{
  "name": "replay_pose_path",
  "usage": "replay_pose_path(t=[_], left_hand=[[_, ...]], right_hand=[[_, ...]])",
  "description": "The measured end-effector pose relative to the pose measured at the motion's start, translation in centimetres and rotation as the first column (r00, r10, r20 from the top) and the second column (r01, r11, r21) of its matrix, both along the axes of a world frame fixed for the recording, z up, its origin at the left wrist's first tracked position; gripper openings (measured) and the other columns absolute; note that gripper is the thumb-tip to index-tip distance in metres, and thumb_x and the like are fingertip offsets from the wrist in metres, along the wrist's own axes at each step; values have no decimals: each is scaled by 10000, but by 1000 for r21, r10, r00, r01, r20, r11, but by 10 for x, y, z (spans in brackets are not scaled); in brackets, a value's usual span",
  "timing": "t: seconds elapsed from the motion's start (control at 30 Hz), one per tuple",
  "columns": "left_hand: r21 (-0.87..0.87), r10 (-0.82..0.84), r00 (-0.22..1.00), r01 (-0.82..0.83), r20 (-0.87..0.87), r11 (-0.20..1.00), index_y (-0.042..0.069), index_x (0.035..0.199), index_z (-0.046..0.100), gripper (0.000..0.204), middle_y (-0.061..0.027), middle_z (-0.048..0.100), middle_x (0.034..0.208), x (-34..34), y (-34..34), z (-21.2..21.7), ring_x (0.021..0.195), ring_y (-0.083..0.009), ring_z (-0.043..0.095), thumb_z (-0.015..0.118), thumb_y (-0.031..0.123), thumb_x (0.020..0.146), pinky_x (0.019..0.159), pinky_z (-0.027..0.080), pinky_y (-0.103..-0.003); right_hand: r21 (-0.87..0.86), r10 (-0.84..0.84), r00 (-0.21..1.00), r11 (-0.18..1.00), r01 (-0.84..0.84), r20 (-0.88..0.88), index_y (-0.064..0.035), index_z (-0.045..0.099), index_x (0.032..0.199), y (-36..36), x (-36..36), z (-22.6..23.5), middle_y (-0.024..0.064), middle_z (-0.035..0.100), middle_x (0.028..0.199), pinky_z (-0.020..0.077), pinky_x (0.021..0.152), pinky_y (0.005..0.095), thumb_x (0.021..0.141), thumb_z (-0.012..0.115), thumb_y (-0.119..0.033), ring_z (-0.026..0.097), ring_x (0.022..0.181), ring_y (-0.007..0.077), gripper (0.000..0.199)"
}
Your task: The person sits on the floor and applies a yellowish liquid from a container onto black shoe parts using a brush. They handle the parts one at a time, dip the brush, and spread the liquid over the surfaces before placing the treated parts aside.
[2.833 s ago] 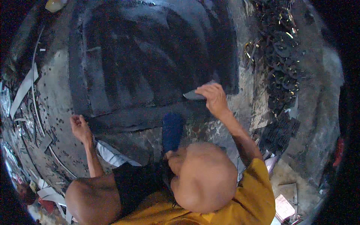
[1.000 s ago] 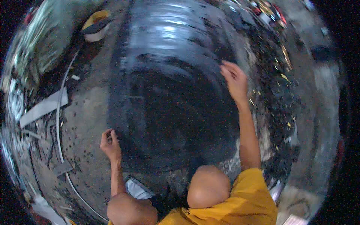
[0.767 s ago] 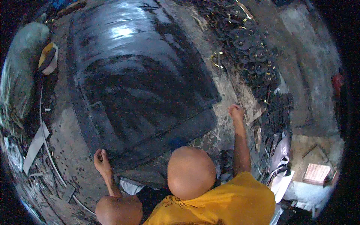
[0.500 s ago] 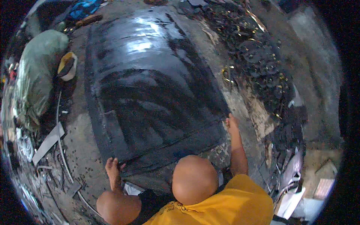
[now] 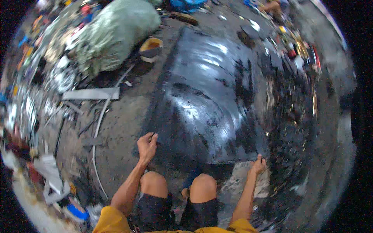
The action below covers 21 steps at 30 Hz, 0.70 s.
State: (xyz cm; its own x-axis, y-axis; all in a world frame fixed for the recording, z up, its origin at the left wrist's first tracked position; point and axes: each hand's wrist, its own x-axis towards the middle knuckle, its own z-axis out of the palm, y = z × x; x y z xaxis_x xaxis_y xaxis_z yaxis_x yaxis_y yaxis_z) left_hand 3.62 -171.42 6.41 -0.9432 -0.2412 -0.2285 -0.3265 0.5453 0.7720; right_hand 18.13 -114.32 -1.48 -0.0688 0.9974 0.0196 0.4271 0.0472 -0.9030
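Note:
A large, glossy black sheet (image 5: 211,116), like rubber or plastic, lies spread on the ground in front of my bent knees. My left hand (image 5: 147,146) pinches its near left corner, fingers closed at the edge. At the near right corner, my right hand (image 5: 258,164) is closed on the same sheet. The near edge runs between my two hands, seemingly a little raised off the ground. Light streaks show ripples across the surface, and dark dull patches run down its right side.
A stuffed grey-green sack (image 5: 120,35) and a white tub (image 5: 151,50) with a yellowish inside stand far left. A grey flat strip (image 5: 91,94) lies near a pale hose (image 5: 101,120). Dark scraps (image 5: 289,120) cover the ground right, blurred. A blue bundle (image 5: 188,4) lies at the back.
My view has swung left, so the sack and tub sit further right in it. Both hands still hold the near corners; the folded strip along the sheet's near edge no longer shows clearly.

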Motion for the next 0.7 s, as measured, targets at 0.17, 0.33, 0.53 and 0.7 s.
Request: replay_pose_path(t=[0.17,0.33,0.53,0.7], left_hand=[[98,210,974,-201,-82,975,-25,1000,745,288,-139,759,906,-16,-33,216,759,-168,681,725,247,908,732,541,-330],[197,329,883,-275,-335,941,-28,962,742,258,-145,702,731,-21,-85,476,664,-210,662,717,211,868,650,519,-365],[-226,2,767,-191,-642,955,34,895,750,307,-111,688,721,-43,-227,704,682,-201,662,698,333,847,656,531,-365],[-203,239,886,-339,-398,919,73,897,774,272,-115,736,808,-62,-334,757,775,-219,705,734,334,834,743,566,-371]], right_hand=[[-76,514,851,849,-522,-105,5,702,924,-58,-95,305,80,669,851,502,599,360,920,751,-268,606,743,192,277],[170,753,641,620,-766,148,-11,685,1033,-90,-185,648,86,679,967,541,744,368,907,751,-299,641,851,208,320],[318,900,424,432,-844,-99,-1,683,1107,-163,-346,899,93,657,1085,516,873,345,939,704,-202,608,1006,182,263],[242,973,-100,-48,-969,-207,0,675,1141,-345,-411,920,94,655,1117,511,898,347,945,681,-183,599,1042,181,267]])
